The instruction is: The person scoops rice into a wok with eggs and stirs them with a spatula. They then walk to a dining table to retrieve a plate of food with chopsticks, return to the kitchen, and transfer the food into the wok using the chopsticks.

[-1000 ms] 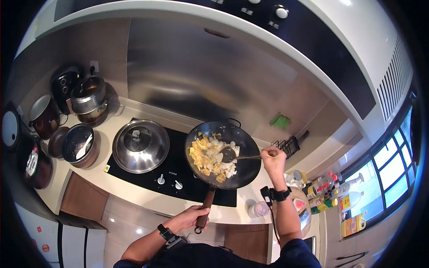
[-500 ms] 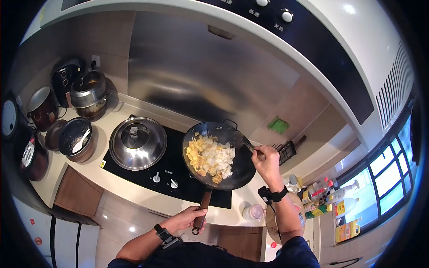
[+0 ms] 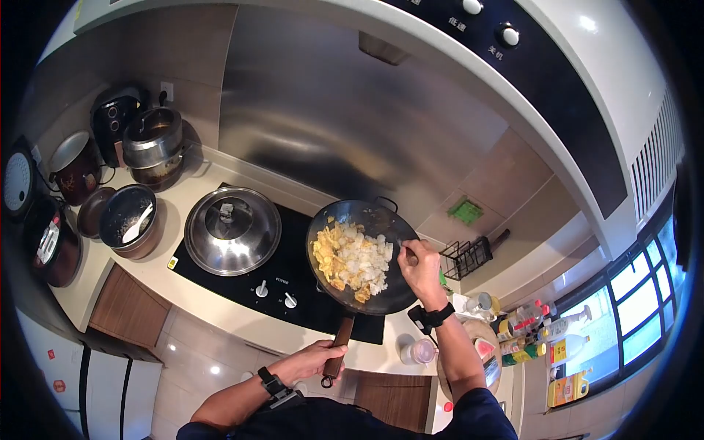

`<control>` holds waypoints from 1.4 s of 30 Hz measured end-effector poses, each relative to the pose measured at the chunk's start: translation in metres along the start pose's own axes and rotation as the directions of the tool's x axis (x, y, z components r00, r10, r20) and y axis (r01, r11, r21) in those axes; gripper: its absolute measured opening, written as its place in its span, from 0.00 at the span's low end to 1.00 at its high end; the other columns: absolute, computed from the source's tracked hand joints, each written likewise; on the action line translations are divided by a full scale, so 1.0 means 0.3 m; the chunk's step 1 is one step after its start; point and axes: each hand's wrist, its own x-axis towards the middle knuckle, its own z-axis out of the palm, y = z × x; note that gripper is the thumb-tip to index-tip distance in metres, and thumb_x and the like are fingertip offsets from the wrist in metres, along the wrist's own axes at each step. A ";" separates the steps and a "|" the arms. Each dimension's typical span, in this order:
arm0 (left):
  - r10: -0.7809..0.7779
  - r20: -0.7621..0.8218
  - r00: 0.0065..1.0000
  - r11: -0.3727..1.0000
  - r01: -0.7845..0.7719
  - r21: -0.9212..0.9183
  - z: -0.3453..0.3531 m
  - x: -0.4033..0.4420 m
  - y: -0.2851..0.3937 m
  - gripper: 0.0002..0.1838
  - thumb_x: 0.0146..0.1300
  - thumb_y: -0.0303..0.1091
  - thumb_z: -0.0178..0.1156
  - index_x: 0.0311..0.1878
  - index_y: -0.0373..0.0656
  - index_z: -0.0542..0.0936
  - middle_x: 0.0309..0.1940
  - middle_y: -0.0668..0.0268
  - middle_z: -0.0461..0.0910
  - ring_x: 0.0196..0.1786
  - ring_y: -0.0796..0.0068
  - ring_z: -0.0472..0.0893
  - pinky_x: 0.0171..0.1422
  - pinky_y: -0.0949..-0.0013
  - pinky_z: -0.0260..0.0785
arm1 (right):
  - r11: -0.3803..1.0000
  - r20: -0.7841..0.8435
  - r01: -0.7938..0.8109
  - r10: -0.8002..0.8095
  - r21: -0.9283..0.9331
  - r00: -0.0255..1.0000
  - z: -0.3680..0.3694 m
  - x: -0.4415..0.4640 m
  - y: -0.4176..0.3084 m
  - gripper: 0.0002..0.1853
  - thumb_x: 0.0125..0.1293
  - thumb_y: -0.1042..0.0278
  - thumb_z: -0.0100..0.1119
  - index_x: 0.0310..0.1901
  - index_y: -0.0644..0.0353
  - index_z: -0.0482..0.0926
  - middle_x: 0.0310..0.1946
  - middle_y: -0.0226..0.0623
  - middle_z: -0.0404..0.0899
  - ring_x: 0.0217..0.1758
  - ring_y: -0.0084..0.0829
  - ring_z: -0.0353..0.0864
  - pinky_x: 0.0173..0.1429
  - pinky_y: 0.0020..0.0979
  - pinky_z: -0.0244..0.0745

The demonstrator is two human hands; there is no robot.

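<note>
Right hand (image 3: pixel 422 271) moved inward over wok (image 3: pixel 396 295) rim | closed around spatula handle (image 3: pixel 412 259) | left hand (image 3: pixel 317 358) gripping wok handle (image 3: pixel 342 336)

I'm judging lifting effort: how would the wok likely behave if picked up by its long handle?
The wok probably stays stiff, its dark body looking like rigid metal. It may feel front-heavy, since the food lies well beyond the long handle. If tilted, that loose food could slide along the sloping sides.
</note>
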 end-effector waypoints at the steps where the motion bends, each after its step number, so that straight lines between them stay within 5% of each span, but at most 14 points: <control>1: -0.002 0.001 1.000 1.000 0.002 0.000 -0.003 0.003 -0.006 0.12 0.70 0.41 0.54 0.43 0.43 0.67 0.29 0.61 0.79 0.28 0.67 0.82 0.31 0.60 0.79 | 0.999 0.081 0.007 -0.011 0.052 0.997 -0.006 -0.011 0.009 0.05 0.52 0.78 0.62 0.32 0.63 0.80 0.21 0.43 0.72 0.22 0.41 0.74 0.28 0.37 0.71; 5: 0.013 0.016 1.000 1.000 -0.013 -0.007 -0.003 0.000 0.001 0.12 0.70 0.41 0.54 0.43 0.43 0.68 0.29 0.62 0.78 0.28 0.68 0.82 0.31 0.60 0.80 | 0.991 0.095 0.130 -0.131 0.021 0.987 -0.061 -0.036 -0.016 0.05 0.52 0.79 0.63 0.32 0.63 0.80 0.23 0.43 0.74 0.24 0.42 0.76 0.29 0.38 0.72; 14: -0.008 -0.009 1.000 1.000 0.008 0.013 0.011 -0.008 0.007 0.15 0.67 0.43 0.57 0.44 0.43 0.67 0.30 0.63 0.76 0.27 0.67 0.80 0.28 0.60 0.77 | 0.992 0.106 0.120 -0.116 -0.029 0.988 0.006 -0.010 -0.001 0.07 0.52 0.78 0.64 0.34 0.62 0.80 0.26 0.43 0.73 0.25 0.45 0.77 0.30 0.40 0.73; 21: -0.037 -0.015 0.999 0.999 0.037 0.020 0.009 -0.008 0.017 0.13 0.69 0.41 0.55 0.44 0.42 0.67 0.30 0.62 0.78 0.29 0.67 0.81 0.31 0.59 0.80 | 0.945 0.285 0.316 -0.326 0.080 0.901 -0.021 -0.062 -0.071 0.06 0.50 0.81 0.63 0.30 0.62 0.77 0.26 0.42 0.71 0.25 0.44 0.76 0.29 0.39 0.73; 26: -0.015 0.007 1.000 1.000 0.015 0.002 0.001 -0.003 0.004 0.13 0.69 0.42 0.55 0.44 0.42 0.67 0.29 0.62 0.77 0.28 0.67 0.81 0.30 0.60 0.79 | 0.997 0.153 0.069 -0.075 0.040 0.985 -0.066 -0.038 -0.036 0.07 0.52 0.81 0.63 0.34 0.63 0.80 0.26 0.41 0.73 0.22 0.40 0.75 0.27 0.34 0.71; 30: -0.027 -0.022 0.999 1.000 0.027 0.011 0.003 0.003 0.003 0.14 0.69 0.41 0.56 0.45 0.42 0.67 0.29 0.62 0.77 0.28 0.67 0.81 0.30 0.61 0.79 | 0.996 0.083 0.076 -0.079 0.039 0.993 -0.018 -0.023 0.032 0.08 0.52 0.81 0.63 0.36 0.63 0.80 0.26 0.41 0.73 0.23 0.39 0.75 0.28 0.34 0.70; 38: -0.013 -0.017 1.000 0.999 0.013 -0.032 0.003 -0.003 0.000 0.13 0.69 0.39 0.56 0.45 0.42 0.67 0.29 0.61 0.78 0.28 0.66 0.81 0.29 0.59 0.79 | 0.935 0.175 0.266 -0.310 0.234 0.934 -0.012 -0.137 0.075 0.11 0.50 0.80 0.64 0.38 0.61 0.80 0.33 0.41 0.75 0.30 0.39 0.79 0.34 0.34 0.76; 42: -0.028 -0.057 0.998 1.000 0.027 -0.004 0.006 -0.005 0.004 0.12 0.69 0.39 0.55 0.44 0.42 0.67 0.29 0.60 0.78 0.28 0.64 0.82 0.29 0.60 0.78 | 0.846 0.285 0.438 -0.520 0.305 0.806 -0.114 -0.188 0.030 0.14 0.49 0.80 0.66 0.40 0.60 0.79 0.35 0.40 0.73 0.32 0.40 0.77 0.36 0.35 0.76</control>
